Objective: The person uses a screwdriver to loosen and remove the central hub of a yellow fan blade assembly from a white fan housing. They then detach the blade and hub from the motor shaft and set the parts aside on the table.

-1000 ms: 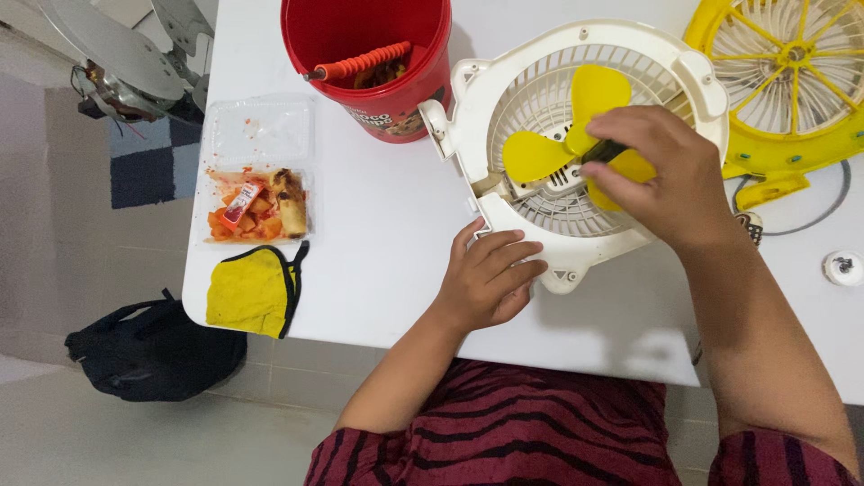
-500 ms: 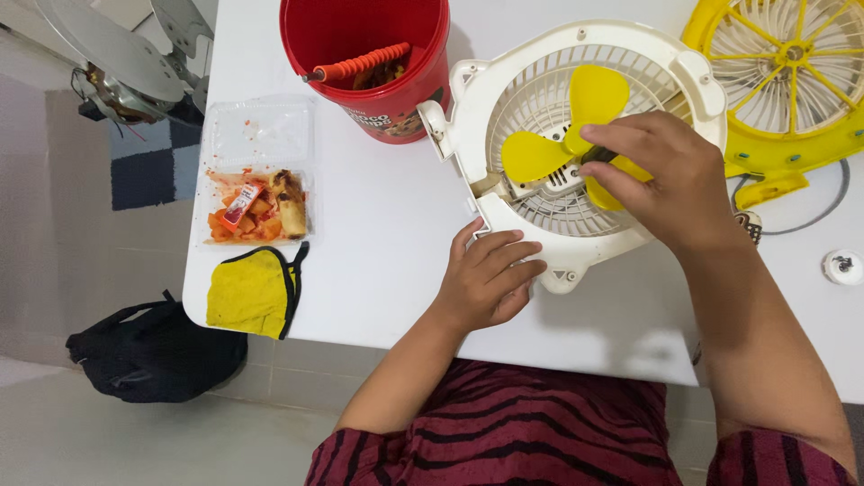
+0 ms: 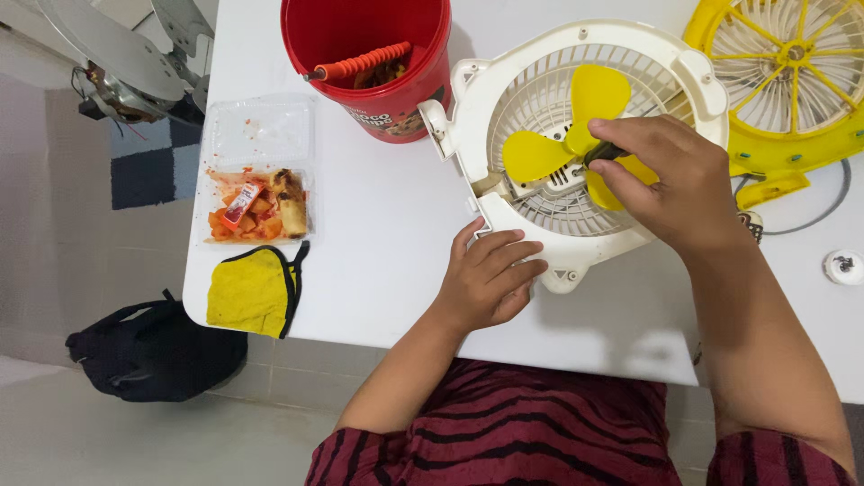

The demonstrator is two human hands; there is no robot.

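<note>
A white fan housing (image 3: pixel 540 67) with a grille lies flat on the white table (image 3: pixel 378 261). Its yellow three-bladed propeller (image 3: pixel 576 126) sits at the centre. My right hand (image 3: pixel 670 184) is over the hub, fingers closed on a dark-handled tool (image 3: pixel 601 153) whose tip is hidden at the hub. My left hand (image 3: pixel 490 279) rests flat on the table, its fingertips against the housing's near edge, holding nothing.
A red bucket (image 3: pixel 364 54) with an orange-handled tool inside stands at the back. A clear food box (image 3: pixel 258 171) and a yellow face mask (image 3: pixel 252 290) lie at the left edge. A yellow fan grille (image 3: pixel 792 81), a cable and a small white cap (image 3: pixel 844 267) lie right. A black bag (image 3: pixel 153 351) is on the floor.
My right hand has shifted slightly down and right over the hub, turning a little with the tool. My left hand and the housing have stayed put.
</note>
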